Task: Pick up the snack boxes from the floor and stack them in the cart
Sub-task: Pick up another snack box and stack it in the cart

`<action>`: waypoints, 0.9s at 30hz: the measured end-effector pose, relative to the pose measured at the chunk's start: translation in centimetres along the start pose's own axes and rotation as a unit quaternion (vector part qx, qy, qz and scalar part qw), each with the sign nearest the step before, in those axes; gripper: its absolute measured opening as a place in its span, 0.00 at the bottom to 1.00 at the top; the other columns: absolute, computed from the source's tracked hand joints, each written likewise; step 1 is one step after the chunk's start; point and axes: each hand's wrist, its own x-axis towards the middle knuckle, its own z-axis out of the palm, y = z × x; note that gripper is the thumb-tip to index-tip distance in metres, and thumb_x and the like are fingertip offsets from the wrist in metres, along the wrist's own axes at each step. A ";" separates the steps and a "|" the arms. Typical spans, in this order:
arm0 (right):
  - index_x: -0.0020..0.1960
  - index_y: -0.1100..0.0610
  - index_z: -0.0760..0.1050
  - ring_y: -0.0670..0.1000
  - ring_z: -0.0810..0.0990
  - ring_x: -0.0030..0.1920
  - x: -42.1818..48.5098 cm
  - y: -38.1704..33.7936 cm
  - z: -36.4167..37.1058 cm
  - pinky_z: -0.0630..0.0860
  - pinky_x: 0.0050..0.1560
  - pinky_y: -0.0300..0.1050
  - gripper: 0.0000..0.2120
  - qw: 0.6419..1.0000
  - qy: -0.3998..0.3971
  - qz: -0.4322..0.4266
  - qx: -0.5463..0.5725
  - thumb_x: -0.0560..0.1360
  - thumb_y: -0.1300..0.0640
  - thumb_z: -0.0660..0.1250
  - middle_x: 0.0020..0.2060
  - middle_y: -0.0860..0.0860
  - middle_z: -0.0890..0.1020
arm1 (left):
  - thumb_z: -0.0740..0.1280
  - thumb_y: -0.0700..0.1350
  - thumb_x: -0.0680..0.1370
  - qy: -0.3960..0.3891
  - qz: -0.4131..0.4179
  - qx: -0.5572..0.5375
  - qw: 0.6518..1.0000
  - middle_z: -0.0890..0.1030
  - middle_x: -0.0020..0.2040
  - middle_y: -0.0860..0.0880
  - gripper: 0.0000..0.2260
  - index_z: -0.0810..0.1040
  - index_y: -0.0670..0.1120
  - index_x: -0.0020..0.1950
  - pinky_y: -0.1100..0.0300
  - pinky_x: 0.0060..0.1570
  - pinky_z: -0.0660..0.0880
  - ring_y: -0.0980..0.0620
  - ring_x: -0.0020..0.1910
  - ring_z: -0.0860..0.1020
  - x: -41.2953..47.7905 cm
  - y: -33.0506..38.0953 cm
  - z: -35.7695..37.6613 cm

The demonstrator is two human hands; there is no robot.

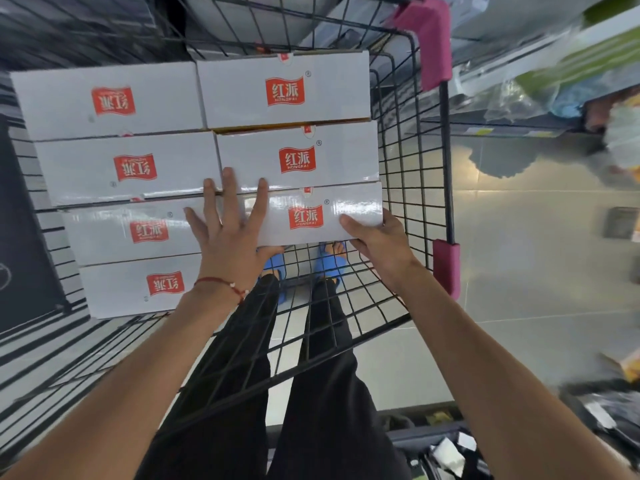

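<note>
The snack box (311, 216) was judged best lowered level and pushed flush against the stacked boxes (131, 168) at nine and twelve o'clock in the cart (408, 161). Its left end was pressed by the left hand (228, 230), fingers spread flat. Its near right corner was gripped by the right hand (377, 247), the box lying at eleven o'clock of that grip.

Right hand (381, 247) fingers likely under box (353, 211); shelf goods (588, 64) blurred.
</note>
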 end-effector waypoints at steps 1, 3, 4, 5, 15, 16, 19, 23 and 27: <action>0.58 0.50 0.78 0.55 0.84 0.61 -0.1 0.1 0.0 0.81 0.62 0.50 0.17 1.000 0.002 -0.001 -0.005 0.74 0.61 0.78 0.57 0.52 0.86 | 0.73 0.61 0.72 -0.003 -0.002 0.005 1.000 0.37 0.81 0.39 0.51 0.40 0.54 0.82 0.23 0.70 0.47 0.32 0.79 0.38 -0.1 0.1 0.0; 0.59 0.50 0.78 0.54 0.84 0.60 -0.3 0.2 0.0 0.80 0.63 0.49 0.16 1.000 0.000 -0.002 -0.001 0.74 0.61 0.78 0.56 0.51 0.86 | 0.72 0.63 0.72 -0.010 -0.002 0.015 1.000 0.37 0.81 0.39 0.52 0.39 0.54 0.82 0.23 0.70 0.49 0.31 0.79 0.38 -0.2 0.3 0.0; 0.60 0.51 0.78 0.53 0.85 0.60 -0.4 0.3 0.0 0.80 0.63 0.47 0.17 1.000 -0.004 -0.001 0.006 0.75 0.60 0.78 0.57 0.51 0.86 | 0.71 0.64 0.72 -0.015 -0.002 0.018 1.000 0.36 0.81 0.39 0.51 0.39 0.53 0.82 0.23 0.70 0.49 0.31 0.78 0.38 -0.3 0.4 -0.1; 0.62 0.52 0.78 0.52 0.85 0.60 -0.4 0.3 -0.1 0.80 0.63 0.46 0.18 1.000 -0.006 0.000 0.010 0.75 0.60 0.78 0.57 0.51 0.86 | 0.70 0.64 0.72 -0.020 -0.003 0.020 1.000 0.36 0.81 0.39 0.51 0.39 0.53 0.82 0.24 0.70 0.50 0.31 0.79 0.39 -0.3 0.4 -0.2; 0.76 0.58 0.68 0.45 0.79 0.55 -6.5 0.4 -0.8 0.73 0.55 0.32 0.25 0.993 0.042 -0.096 -0.055 0.81 0.59 0.70 0.57 0.46 0.79 | 0.64 0.47 0.82 -0.083 -0.011 -0.012 0.996 0.35 0.82 0.46 0.38 0.40 0.54 0.82 0.40 0.78 0.44 0.40 0.80 0.37 -2.2 2.7 -5.0; 0.76 0.58 0.68 0.43 0.79 0.52 -7.3 0.4 -1.1 0.73 0.51 0.28 0.24 0.992 0.048 -0.109 -0.045 0.81 0.60 0.69 0.56 0.46 0.79 | 0.63 0.48 0.83 -0.085 -0.008 -0.022 0.996 0.37 0.82 0.47 0.36 0.42 0.53 0.82 0.41 0.79 0.44 0.41 0.80 0.37 -2.7 3.3 -5.7; 0.72 0.65 0.72 0.41 0.78 0.52 -10.5 0.8 -2.5 0.73 0.52 0.30 0.20 0.987 0.071 -0.143 0.011 0.81 0.66 0.68 0.56 0.50 0.78 | 0.62 0.47 0.83 -0.078 0.022 -0.058 0.995 0.42 0.83 0.47 0.32 0.48 0.53 0.82 0.44 0.79 0.46 0.42 0.81 0.41 -4.9 5.9 -7.7; 0.60 0.66 0.79 0.33 0.73 0.64 -14.3 3.0 -5.7 0.69 0.68 0.34 0.10 0.969 0.096 -0.223 0.051 0.80 0.71 0.67 0.50 0.54 0.83 | 0.62 0.42 0.82 -0.074 0.078 -0.114 0.988 0.50 0.83 0.46 0.29 0.57 0.51 0.81 0.49 0.79 0.49 0.42 0.81 0.48 -8.7 10.1 -9.0; 0.58 0.58 0.81 0.47 0.83 0.54 -19.2 5.4 -10.3 0.79 0.54 0.47 0.08 0.952 0.125 -0.256 0.109 0.81 0.67 0.68 0.53 0.52 0.86 | 0.65 0.41 0.80 -0.051 0.134 -0.137 0.980 0.60 0.80 0.44 0.26 0.66 0.48 0.78 0.52 0.78 0.53 0.45 0.80 0.57 -13.3 15.2 -9.1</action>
